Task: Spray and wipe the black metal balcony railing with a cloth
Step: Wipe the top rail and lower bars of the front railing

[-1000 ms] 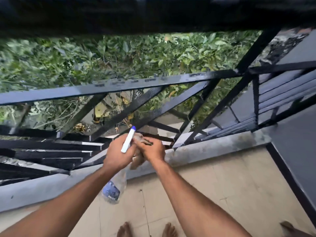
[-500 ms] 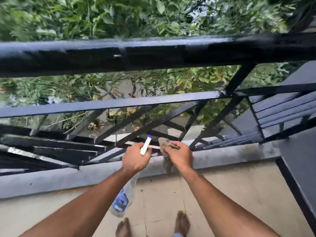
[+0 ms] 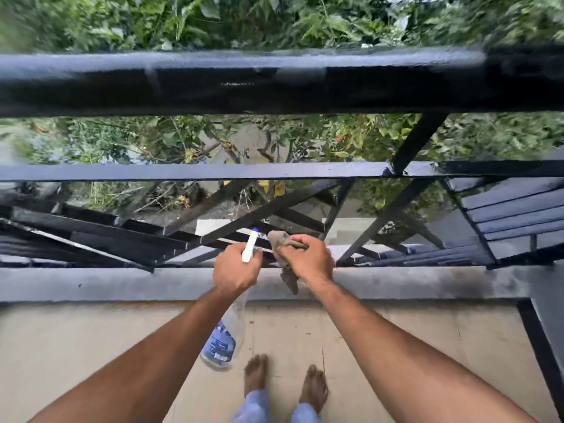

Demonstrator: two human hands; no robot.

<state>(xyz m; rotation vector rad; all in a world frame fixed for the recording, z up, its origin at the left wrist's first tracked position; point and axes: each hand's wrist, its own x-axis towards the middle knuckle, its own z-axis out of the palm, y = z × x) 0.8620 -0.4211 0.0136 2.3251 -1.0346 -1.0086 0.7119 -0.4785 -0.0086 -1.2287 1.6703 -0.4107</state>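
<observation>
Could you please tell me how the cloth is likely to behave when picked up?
The cloth is probably floppy: its free end hangs limp below the right hand. It likely weighs little, bunched small inside one grip.

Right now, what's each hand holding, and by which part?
Left hand grips the spray bottle at its neck, below the white nozzle. Right hand grips the cloth bunched near its top; the tail hangs free.
</observation>
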